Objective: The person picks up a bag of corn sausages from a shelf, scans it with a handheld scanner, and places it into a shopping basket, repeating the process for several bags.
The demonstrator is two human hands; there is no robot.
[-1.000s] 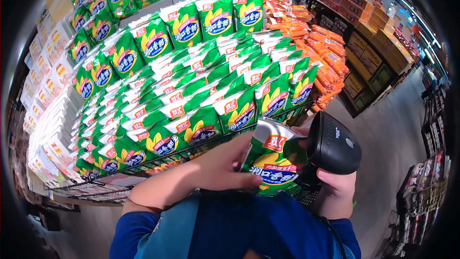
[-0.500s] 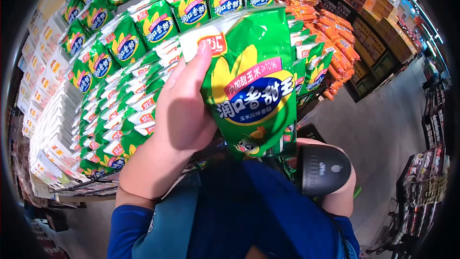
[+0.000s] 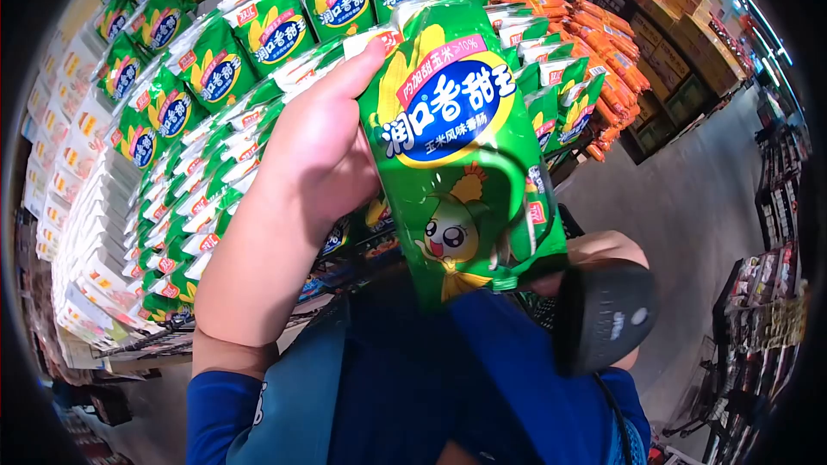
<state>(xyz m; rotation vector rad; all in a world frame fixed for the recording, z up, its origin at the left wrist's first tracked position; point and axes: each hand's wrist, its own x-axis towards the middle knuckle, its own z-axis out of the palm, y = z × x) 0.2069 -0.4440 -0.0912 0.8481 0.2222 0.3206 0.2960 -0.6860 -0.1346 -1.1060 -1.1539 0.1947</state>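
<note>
A green bag of corn-flavoured sausages (image 3: 448, 172) is held up in front of my chest, its printed front facing me. My left hand (image 3: 323, 133) grips its left edge, thumb on the front and the other fingers behind it. Low on the right, my right hand (image 3: 610, 250) is closed on a black barcode scanner (image 3: 607, 319), which hides most of that hand. The scanner's far end sits close to the bag's lower right edge.
Rows of matching green bags (image 3: 267, 30) fill the display ahead and to the left. White packs (image 3: 95, 232) are stacked at far left. Orange packs (image 3: 594, 52) lie on the right, with boxed goods (image 3: 663, 77) beyond. Another shelf (image 3: 758, 319) stands across the grey floor (image 3: 655, 198).
The held bag has tilted and shifted, showing more of its lower front and right side. The scanner has moved slightly right and down, and has turned. Both hands keep their holds.
</note>
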